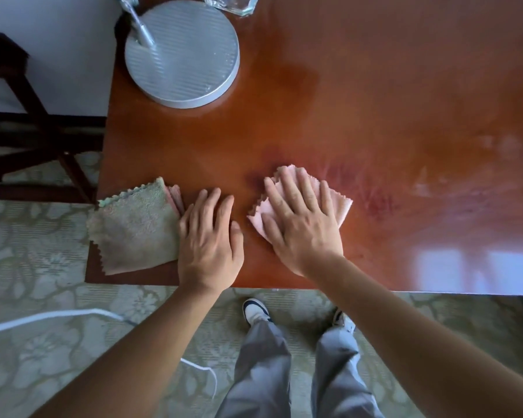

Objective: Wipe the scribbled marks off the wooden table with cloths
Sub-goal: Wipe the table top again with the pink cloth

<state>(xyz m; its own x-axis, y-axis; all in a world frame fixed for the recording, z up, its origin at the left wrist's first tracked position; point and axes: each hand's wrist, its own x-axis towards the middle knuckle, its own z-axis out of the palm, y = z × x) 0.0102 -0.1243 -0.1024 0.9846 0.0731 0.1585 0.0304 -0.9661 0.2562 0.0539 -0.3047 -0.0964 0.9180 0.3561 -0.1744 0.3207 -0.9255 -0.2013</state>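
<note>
The left hand (207, 236) is laid flat on the tabletop (344, 116), fingers spread, beside the green cloth (133, 230). The pink cloth (335, 203) is pressed under the right hand (299, 218), fingers spread; the reddish smear (372, 197) is seen just right of it, nearer that hand.

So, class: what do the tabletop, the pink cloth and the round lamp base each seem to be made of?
Tabletop: reddish wood, probably varnished; it mirrors window light.
Pink cloth: thin soft fabric, likely microfibre; zigzag-cut edges.
Lamp base: looks like matt grey metal or plastic, finely ribbed on top; I cannot tell which.
</note>
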